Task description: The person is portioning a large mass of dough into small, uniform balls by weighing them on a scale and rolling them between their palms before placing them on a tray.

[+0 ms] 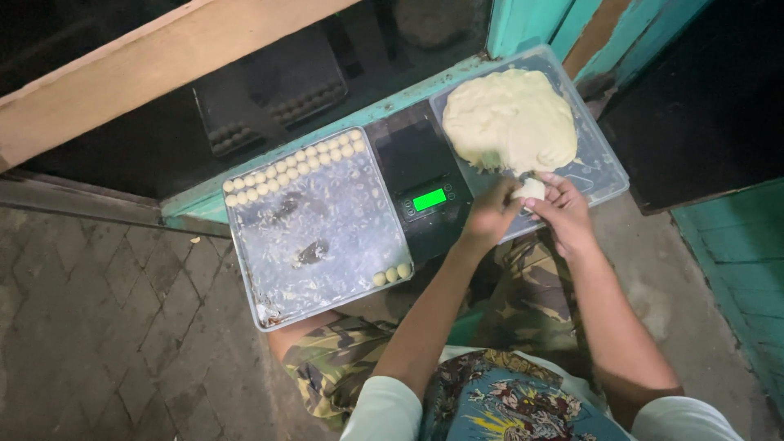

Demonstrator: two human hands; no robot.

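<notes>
Pinching a small pale dough lump with closed fingers, left hand and right hand at near edge of clear plastic tray.

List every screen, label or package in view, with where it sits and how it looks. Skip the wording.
Scale screen: small glowing green rectangle on the front of the black scale, between the metal tray and the clear plastic tray.
Button panel: a dark strip around the screen, too small to make out.
No packages or signs show.

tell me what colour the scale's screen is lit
Bright green, on the black scale's screen, seen clearly in the head view.
</notes>
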